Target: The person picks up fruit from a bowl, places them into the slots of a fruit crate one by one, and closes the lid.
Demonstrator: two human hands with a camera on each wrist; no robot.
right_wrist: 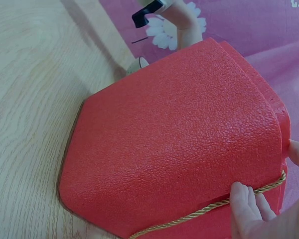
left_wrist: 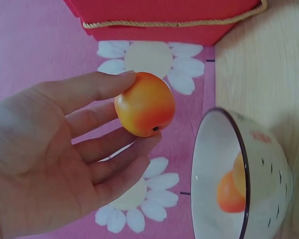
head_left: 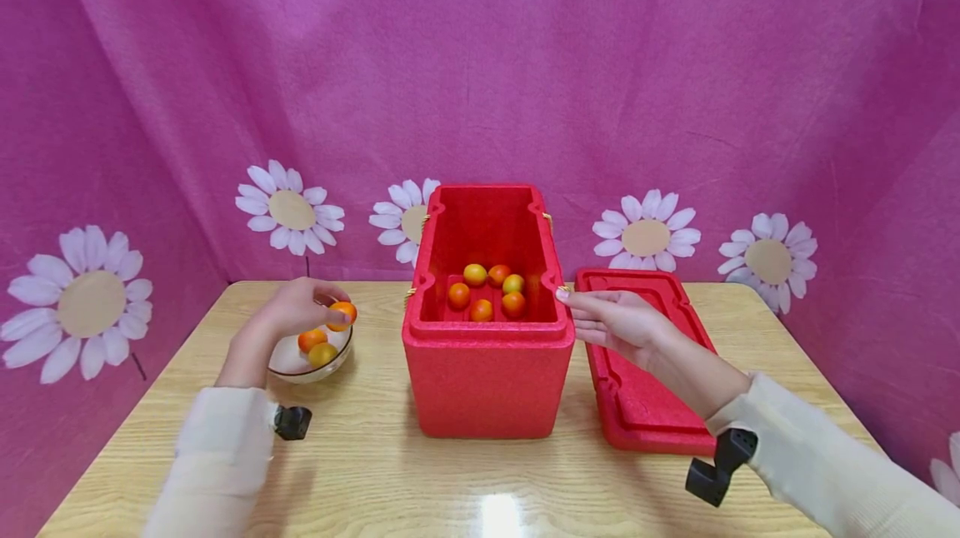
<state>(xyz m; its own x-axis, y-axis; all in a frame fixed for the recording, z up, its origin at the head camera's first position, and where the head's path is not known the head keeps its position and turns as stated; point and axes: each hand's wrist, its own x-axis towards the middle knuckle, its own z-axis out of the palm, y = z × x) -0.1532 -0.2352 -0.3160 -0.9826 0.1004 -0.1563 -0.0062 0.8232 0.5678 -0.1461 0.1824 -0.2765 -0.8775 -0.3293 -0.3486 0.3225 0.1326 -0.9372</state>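
Observation:
My left hand (head_left: 303, 307) holds an orange-yellow fruit (left_wrist: 145, 104) between thumb and fingertips, above a patterned bowl (left_wrist: 281, 164) at the table's left. Inside the bowl lie an orange fruit (head_left: 312, 341) and a yellower one (head_left: 322, 355). A red foam box (head_left: 491, 388) stands uncovered mid-table, with several orange and yellow fruits (head_left: 481, 310) on its floor. At the box's right side, my right hand (head_left: 618, 321) grips the edge. Its thumb lies on the rim, and its fingers (right_wrist: 241, 204) press against the outer wall by a gold cord (right_wrist: 204, 210).
The red lid (head_left: 652, 405) lies on the wooden table (head_left: 360, 471) to the right of the box, partly under my right forearm. Behind the table hangs a magenta cloth (head_left: 480, 63) printed with white daisies. Gold cords run along the box's sides.

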